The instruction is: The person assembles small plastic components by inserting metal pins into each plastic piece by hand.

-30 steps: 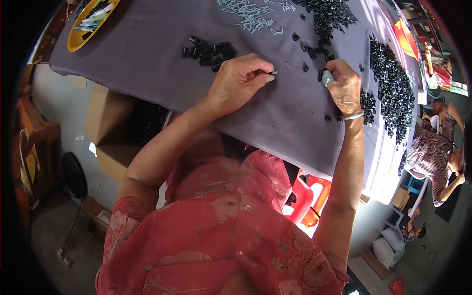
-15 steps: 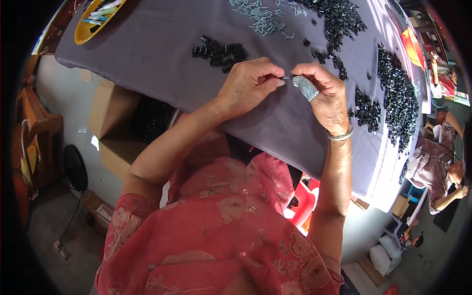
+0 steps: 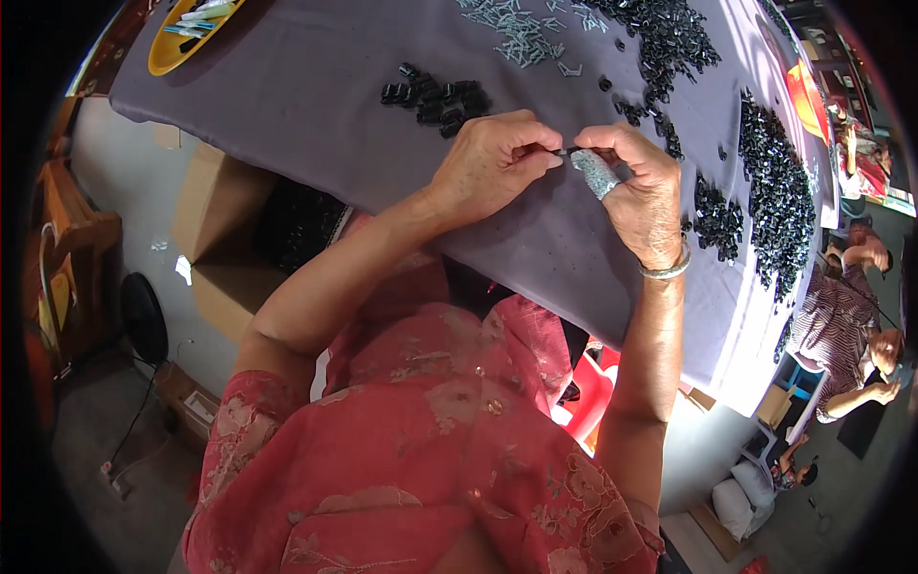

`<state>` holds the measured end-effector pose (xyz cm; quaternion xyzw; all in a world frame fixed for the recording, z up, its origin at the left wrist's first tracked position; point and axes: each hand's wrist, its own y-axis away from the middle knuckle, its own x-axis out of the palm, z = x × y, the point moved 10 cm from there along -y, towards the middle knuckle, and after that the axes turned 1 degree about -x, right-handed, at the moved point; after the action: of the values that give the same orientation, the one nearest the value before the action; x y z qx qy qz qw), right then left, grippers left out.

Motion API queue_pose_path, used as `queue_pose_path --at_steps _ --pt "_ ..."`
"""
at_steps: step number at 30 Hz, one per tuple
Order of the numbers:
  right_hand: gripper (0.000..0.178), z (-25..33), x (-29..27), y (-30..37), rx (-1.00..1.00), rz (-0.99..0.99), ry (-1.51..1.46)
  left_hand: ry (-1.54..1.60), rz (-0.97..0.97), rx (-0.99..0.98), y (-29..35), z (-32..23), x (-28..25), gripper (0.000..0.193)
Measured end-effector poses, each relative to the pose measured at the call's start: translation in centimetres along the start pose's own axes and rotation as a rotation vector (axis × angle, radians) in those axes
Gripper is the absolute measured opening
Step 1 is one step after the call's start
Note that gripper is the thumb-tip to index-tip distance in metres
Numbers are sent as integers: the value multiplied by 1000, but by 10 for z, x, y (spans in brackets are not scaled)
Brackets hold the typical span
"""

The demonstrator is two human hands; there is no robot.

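My left hand [image 3: 492,163] is closed in a pinch above the table, with thumb and forefinger on a tiny dark piece [image 3: 565,152]. Tip to tip with it, my right hand [image 3: 645,196] pinches the other side of this piece. A speckled grey-green wrap [image 3: 595,174] covers the right thumb. Fingertips hide most of the piece, so its exact kind cannot be made out. Just beyond my left hand lies a cluster of black, short cylindrical pieces [image 3: 442,101]. Small black parts [image 3: 717,220] are heaped to the right of my right hand.
Grey tablecloth [image 3: 287,115] covers the table. Small pale grey forked parts [image 3: 516,33] lie at the far side, near a black heap [image 3: 674,48]. A longer black heap [image 3: 782,210] lines the right. A yellow tray [image 3: 164,59] stands far left; an open carton [image 3: 215,206] sits below.
My hands keep the same pinch, their fingertips slightly closer together. The whole view has shifted a little. At the far right, a person in a striped top has moved their arms.
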<state>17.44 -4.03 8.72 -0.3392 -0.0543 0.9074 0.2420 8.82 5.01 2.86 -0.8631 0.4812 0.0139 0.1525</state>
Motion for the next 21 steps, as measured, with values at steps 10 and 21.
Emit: queue_pose_path --at_steps 10,21 --pt "16 -9 7 1 18 16 -1 -4 8 1 -1 -1 2 16" --pt "15 -7 15 0 5 84 -50 112 -22 -20 4 8 2 17"
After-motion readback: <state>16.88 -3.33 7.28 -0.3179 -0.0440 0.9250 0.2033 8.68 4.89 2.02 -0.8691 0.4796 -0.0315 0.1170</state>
